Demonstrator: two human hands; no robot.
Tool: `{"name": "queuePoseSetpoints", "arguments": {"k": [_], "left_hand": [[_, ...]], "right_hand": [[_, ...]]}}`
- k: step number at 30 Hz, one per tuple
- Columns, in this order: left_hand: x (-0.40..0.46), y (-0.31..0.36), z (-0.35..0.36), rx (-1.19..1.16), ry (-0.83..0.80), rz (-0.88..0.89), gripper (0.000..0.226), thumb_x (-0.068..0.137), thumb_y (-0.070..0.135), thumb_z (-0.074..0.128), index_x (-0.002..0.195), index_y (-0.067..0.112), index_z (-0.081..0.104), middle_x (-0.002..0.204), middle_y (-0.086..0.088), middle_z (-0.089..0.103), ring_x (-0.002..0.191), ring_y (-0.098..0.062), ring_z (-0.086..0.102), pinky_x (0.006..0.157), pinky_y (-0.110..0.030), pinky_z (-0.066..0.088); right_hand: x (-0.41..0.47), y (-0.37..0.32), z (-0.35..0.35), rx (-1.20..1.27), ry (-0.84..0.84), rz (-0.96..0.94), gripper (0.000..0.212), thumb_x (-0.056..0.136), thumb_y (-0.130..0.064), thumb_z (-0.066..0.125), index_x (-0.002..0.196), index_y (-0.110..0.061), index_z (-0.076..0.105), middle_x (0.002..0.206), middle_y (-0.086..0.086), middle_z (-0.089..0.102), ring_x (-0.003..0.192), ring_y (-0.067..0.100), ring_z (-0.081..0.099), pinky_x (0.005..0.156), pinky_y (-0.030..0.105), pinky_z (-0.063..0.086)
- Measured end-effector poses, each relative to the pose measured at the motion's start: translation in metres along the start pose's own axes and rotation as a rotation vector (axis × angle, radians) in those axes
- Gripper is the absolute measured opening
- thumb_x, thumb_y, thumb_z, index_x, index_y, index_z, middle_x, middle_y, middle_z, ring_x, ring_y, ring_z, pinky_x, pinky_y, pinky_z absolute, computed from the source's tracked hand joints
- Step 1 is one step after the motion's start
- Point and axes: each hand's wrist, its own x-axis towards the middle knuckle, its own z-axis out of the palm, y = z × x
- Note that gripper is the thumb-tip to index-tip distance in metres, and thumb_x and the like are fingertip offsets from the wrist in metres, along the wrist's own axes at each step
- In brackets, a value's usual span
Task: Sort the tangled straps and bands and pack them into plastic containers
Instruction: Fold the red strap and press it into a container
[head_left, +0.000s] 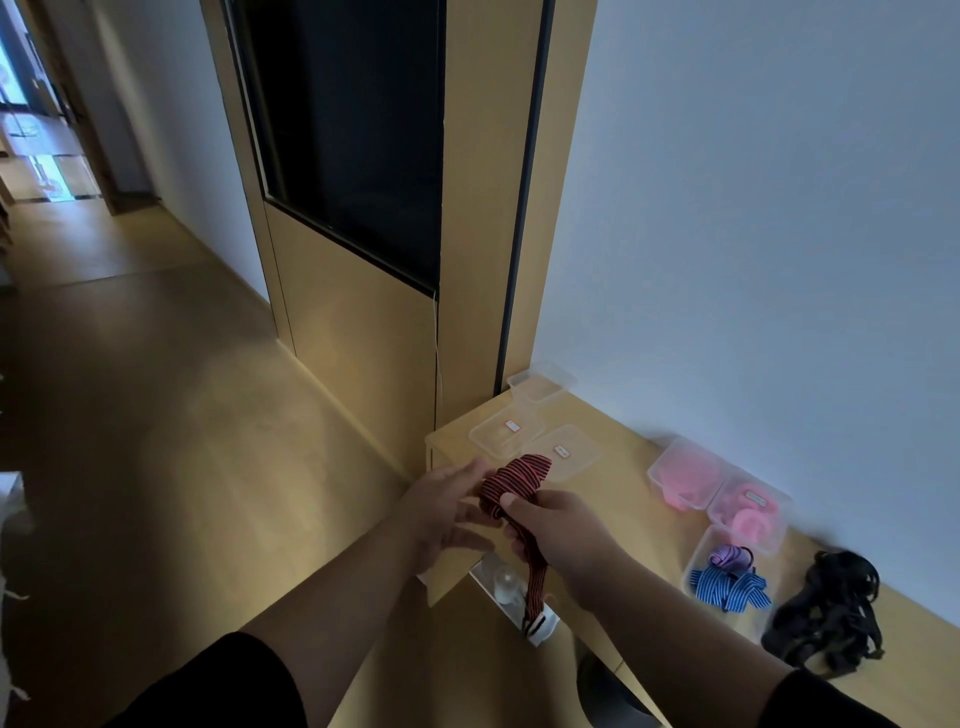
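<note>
A red-and-black striped strap (517, 480) is partly wound into a bundle above the left end of the wooden table (623, 467). My right hand (558, 530) grips the bundle, thumb on top, and the strap's loose tail hangs down past the table edge. My left hand (447, 506) is beside the bundle with fingers stretched out, touching its left side. Two clear lids (506, 431) lie just beyond, and an empty clear container (540, 382) stands in the corner.
Two containers with pink bands (685, 475) (748, 512) and one with blue striped straps (730, 582) sit along the wall at right. A black tangle of straps (826, 613) lies on the table further right. Open floor spreads to the left.
</note>
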Motion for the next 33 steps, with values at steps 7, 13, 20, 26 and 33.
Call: {"name": "queuePoseSetpoints", "arguments": {"k": [7,13,20,26,33], "left_hand": [[0.009,-0.005,-0.005,0.286,0.026,0.116,0.036,0.090,0.020,0.073,0.122,0.007,0.063,0.105,-0.010,0.072,0.089,-0.021,0.073,0.066,-0.035,0.061],[0.007,-0.008,-0.006,0.855,0.176,0.365,0.041,0.088,0.032,0.068,0.126,0.022,0.058,0.109,0.009,0.058,0.098,-0.011,0.062,0.083,-0.031,0.057],[0.009,-0.016,-0.017,0.949,-0.053,0.366,0.029,0.084,0.032,0.066,0.113,0.032,0.062,0.111,0.007,0.051,0.091,-0.011,0.059,0.080,-0.035,0.057],[0.006,-0.017,-0.023,0.902,-0.243,0.267,0.028,0.088,0.018,0.062,0.114,0.030,0.063,0.106,0.007,0.067,0.100,-0.011,0.065,0.090,-0.040,0.057],[-0.001,-0.019,-0.016,0.690,-0.321,0.155,0.035,0.087,0.018,0.074,0.115,0.033,0.060,0.107,0.006,0.066,0.096,-0.008,0.066,0.079,-0.029,0.056]], "right_hand": [[0.003,0.002,0.001,-0.230,-0.014,0.062,0.028,0.097,-0.028,0.066,0.086,-0.002,0.069,0.064,0.004,0.062,0.052,0.013,0.053,0.052,0.026,0.046],[0.006,-0.005,-0.003,-0.510,-0.007,0.068,0.027,0.090,-0.036,0.070,0.089,-0.009,0.070,0.066,0.001,0.062,0.055,0.012,0.054,0.054,0.025,0.042],[0.007,-0.011,-0.006,-0.928,0.001,-0.169,0.014,0.091,-0.032,0.068,0.102,-0.025,0.064,0.099,-0.004,0.067,0.087,0.012,0.059,0.071,0.025,0.043],[0.009,-0.014,-0.008,-1.164,-0.064,-0.234,0.025,0.099,-0.036,0.057,0.112,-0.019,0.068,0.107,0.000,0.065,0.098,0.017,0.059,0.079,0.029,0.045],[0.010,-0.014,-0.013,-1.132,-0.107,-0.210,0.026,0.098,-0.039,0.057,0.114,-0.020,0.065,0.106,0.002,0.067,0.097,0.018,0.061,0.077,0.030,0.046]]}}
